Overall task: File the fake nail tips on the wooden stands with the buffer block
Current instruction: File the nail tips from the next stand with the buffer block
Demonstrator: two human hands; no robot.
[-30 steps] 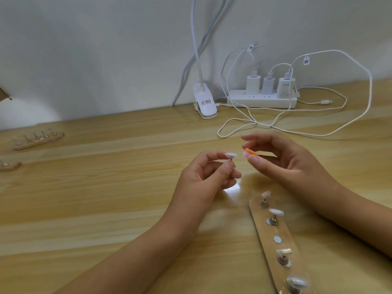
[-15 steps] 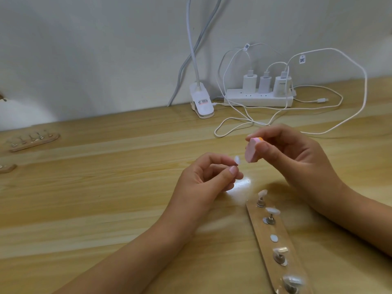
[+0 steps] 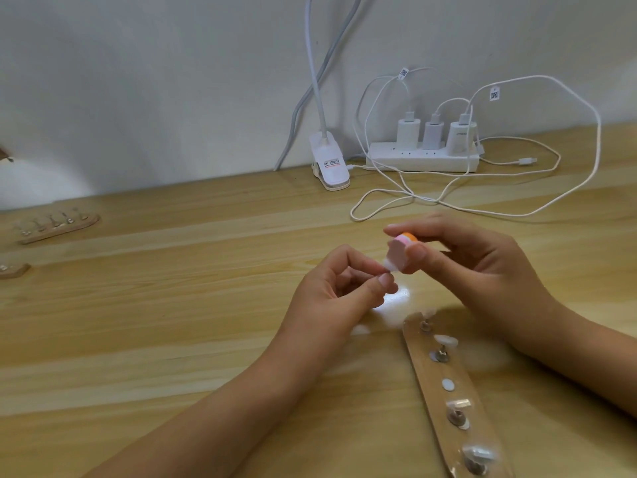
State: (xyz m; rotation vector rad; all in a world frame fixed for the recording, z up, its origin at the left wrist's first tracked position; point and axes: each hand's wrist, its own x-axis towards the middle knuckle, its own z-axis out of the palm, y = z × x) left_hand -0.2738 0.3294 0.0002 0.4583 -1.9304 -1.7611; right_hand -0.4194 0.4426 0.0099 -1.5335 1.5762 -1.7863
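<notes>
Left hand (image 3: 331,298) pinches a nail tip (image 3: 493,266); right hand (image 3: 482,270) grips the buffer block (image 3: 504,250) against it, above the worktop (image 3: 172,322). Lamp clip label (image 3: 331,163) — print unreadable; cable tag (image 3: 494,95) bears a QR code.

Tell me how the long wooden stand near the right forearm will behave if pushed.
The wooden stand lies flat and thin, so it would probably slide, not tip. The nail tips perch on thin pins, so a knock might dislodge them.
</notes>
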